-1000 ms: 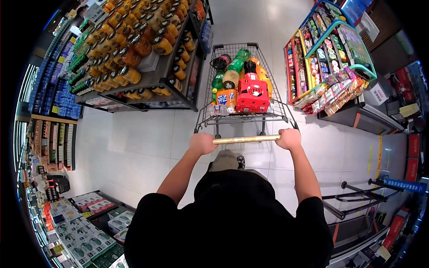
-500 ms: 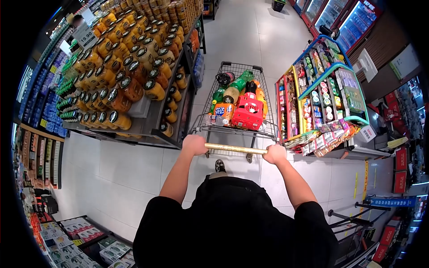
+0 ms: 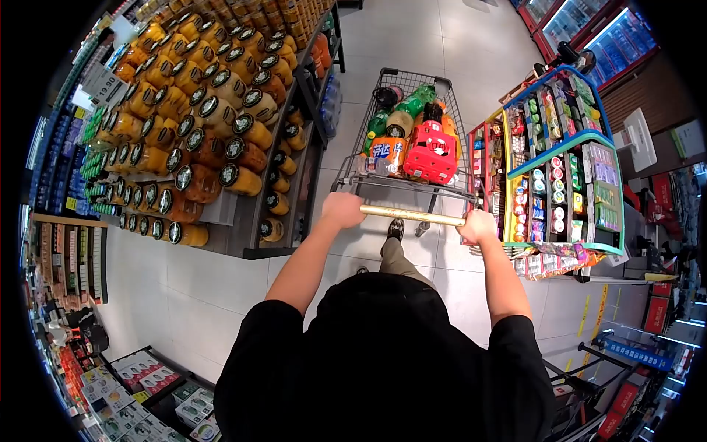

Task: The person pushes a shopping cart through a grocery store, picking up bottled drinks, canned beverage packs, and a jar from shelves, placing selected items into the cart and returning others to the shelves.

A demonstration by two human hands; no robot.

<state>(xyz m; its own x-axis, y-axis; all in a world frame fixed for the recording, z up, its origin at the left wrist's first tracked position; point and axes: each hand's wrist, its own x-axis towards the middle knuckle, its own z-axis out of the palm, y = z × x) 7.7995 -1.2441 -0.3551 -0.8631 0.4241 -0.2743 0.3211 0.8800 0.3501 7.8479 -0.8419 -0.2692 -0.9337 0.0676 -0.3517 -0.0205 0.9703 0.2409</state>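
My left hand is closed round the left end of the shopping cart's handle bar. At the right end, my right hand grips the same bar. Beyond it the wire shopping cart holds a red carton, an orange pack, a green bottle and a jar with pale contents. Other items in the basket are partly covered. One shoe shows beneath the bar.
On the left, a display stand carries many jars of yellow and orange contents. Close to the cart's right side stands a blue-and-green-framed snack rack. Glass-door coolers line the far right. Tiled floor runs ahead.
The cart, with both hands on its bar, has shifted right and up in view. The snack rack's front now lies closer beside my right hand. One foot has stepped forward.
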